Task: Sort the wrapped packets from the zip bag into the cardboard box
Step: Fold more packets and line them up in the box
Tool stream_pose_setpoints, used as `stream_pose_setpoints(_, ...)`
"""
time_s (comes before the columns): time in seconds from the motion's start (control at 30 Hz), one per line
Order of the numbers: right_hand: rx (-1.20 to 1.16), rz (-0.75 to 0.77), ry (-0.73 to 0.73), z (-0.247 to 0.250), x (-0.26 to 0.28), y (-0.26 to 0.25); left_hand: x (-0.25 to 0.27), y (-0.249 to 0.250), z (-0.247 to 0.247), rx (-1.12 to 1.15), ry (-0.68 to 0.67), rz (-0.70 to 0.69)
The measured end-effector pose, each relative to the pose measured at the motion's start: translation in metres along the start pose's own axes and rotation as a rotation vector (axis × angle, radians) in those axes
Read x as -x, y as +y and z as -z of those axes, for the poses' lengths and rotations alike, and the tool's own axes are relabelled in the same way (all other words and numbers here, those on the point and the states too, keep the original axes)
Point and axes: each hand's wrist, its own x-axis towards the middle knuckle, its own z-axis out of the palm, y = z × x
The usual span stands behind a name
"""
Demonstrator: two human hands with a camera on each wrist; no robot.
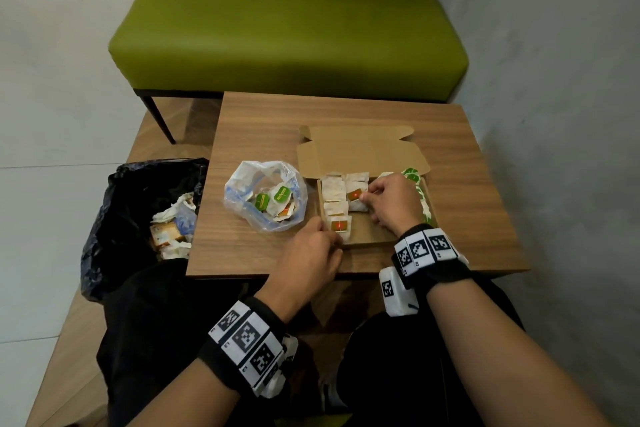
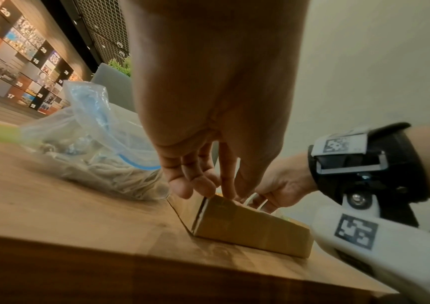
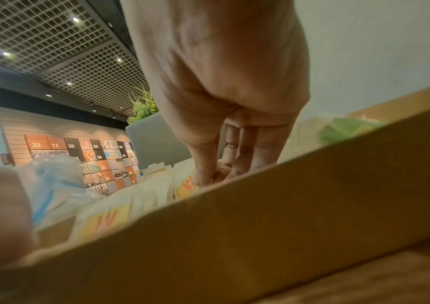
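An open cardboard box [image 1: 367, 236] lies on the wooden table, its lid folded back. White packets with orange labels stand in rows at its left, and green-labelled packets [image 1: 412, 175] line its right side. My right hand [image 1: 367, 196] is inside the box, its thumb and fingers pinching an orange-labelled packet [image 1: 356, 201]; the right wrist view shows the fingertips [image 3: 208, 176] on it behind the box wall [image 3: 286, 205]. My left hand [image 1: 329, 236] grips the box's near-left corner [image 2: 247, 226]. The clear zip bag [image 1: 265, 198] lies left of the box with several packets inside.
A bin with a black liner [image 1: 138, 211] stands left of the table and holds crumpled wrappers. A green bench [image 1: 287, 31] sits beyond the table's far edge. Bare table [image 1: 467, 184] shows to the right of the box and behind its lid.
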Motion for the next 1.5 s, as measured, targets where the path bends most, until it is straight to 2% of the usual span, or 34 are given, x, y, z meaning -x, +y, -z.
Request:
stream_pose_setpoints(0.17, 0.016, -0.012, 0.102, -0.013, -0.002, 0.002, 0.0, -0.001, -0.001, -0.022, -0.017, -0.009)
stream_pose_setpoints(0.37, -0.055, -0.071, 0.141, -0.006, 0.004, 0.0, 0.005, 0.001, 0.007, 0.003, 0.0, -0.04)
stream_pose_setpoints(0.5, -0.163, -0.05, 0.136, 0.015, 0.025, -0.016, 0.014, 0.0, 0.034, 0.042, 0.146, -0.077)
stream_pose_setpoints(0.57, -0.208, 0.018, 0.123, 0.021, 0.038, -0.031, 0.013, -0.014, 0.055, -0.027, 0.336, -0.062)
stream_pose_setpoints(0.63, -0.119, 0.164, 0.145, 0.019, 0.046, -0.048, 0.006, -0.034, 0.075, -0.185, 0.477, 0.03)
stream_pose_setpoints(0.7, -0.027, 0.346, 0.107, 0.009, 0.053, -0.067, -0.004, -0.052, 0.089, -0.299, 0.429, 0.19)
stream_pose_setpoints(0.77, 0.065, 0.512, 0.002, -0.004, 0.059, -0.087, -0.014, -0.064, 0.095, -0.335, 0.303, 0.322)
stream_pose_setpoints(0.83, 0.206, 0.62, -0.08, -0.019, 0.062, -0.101, -0.021, -0.07, 0.096, -0.347, 0.196, 0.374)
stream_pose_setpoints(0.93, 0.503, 0.652, -0.064, -0.036, 0.06, -0.111, -0.024, -0.074, 0.091, -0.327, 0.155, 0.382)
stream_pose_setpoints(1.1, 0.819, 0.65, -0.059, -0.046, 0.058, -0.117, -0.022, -0.072, 0.084, -0.325, 0.184, 0.33)
stream_pose_setpoints(1.33, 0.808, 0.682, 0.003, -0.054, 0.05, -0.114, -0.019, -0.074, 0.083, -0.259, 0.19, 0.296)
stream_pose_setpoints(1.5, 0.573, 0.791, 0.099, -0.037, 0.057, -0.104, -0.017, -0.073, 0.086, -0.181, 0.193, 0.29)
